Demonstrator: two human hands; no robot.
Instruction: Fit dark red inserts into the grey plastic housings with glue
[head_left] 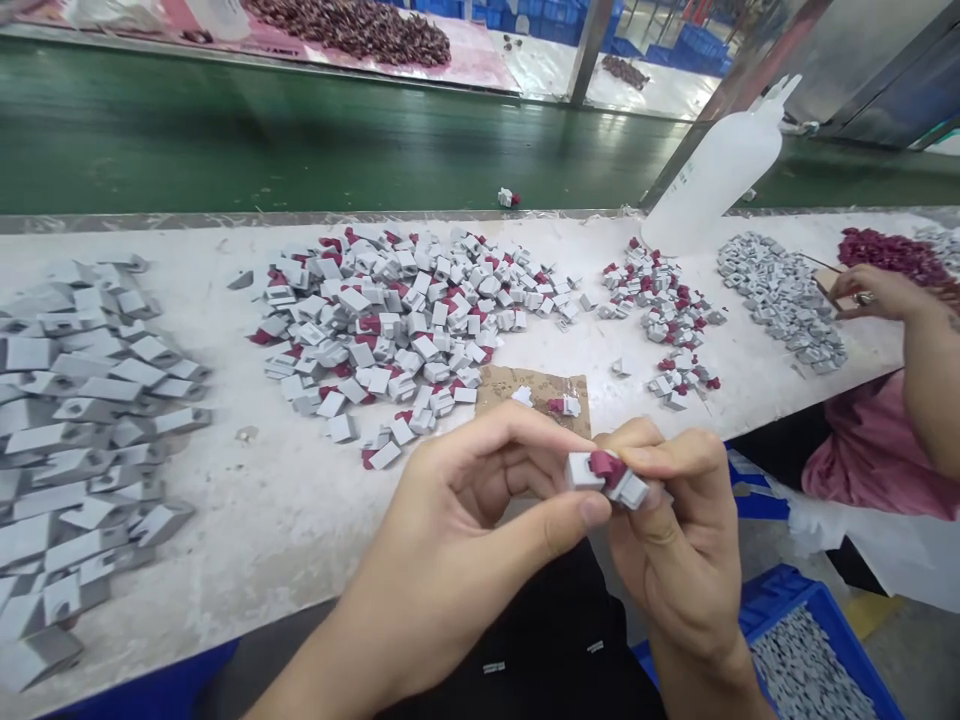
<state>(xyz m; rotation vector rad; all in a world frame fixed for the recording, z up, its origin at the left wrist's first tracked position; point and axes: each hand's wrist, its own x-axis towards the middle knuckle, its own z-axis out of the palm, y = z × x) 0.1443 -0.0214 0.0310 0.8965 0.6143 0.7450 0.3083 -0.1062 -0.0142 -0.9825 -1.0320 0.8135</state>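
Observation:
Near the table's front edge, my left hand [465, 540] and my right hand [671, 530] meet around one small grey and dark red plastic part [606, 468]. My left thumb and index finger pinch its grey block end, while my right fingertips grip the other grey end. The dark red piece shows between the two grey pieces. Just beyond my fingers lies a piece of brown cardboard [495, 385] with another grey and red part [564, 406] on it. Farther back spreads a large pile of grey and red parts [405, 320].
Loose grey blocks [82, 400] cover the table's left side. A smaller pile of parts [667, 300] and a white squeeze bottle [716, 180] stand to the right. Behind runs a green conveyor belt [300, 150]. A co-worker's hand [874, 290] is at far right; a blue crate [810, 640] sits below.

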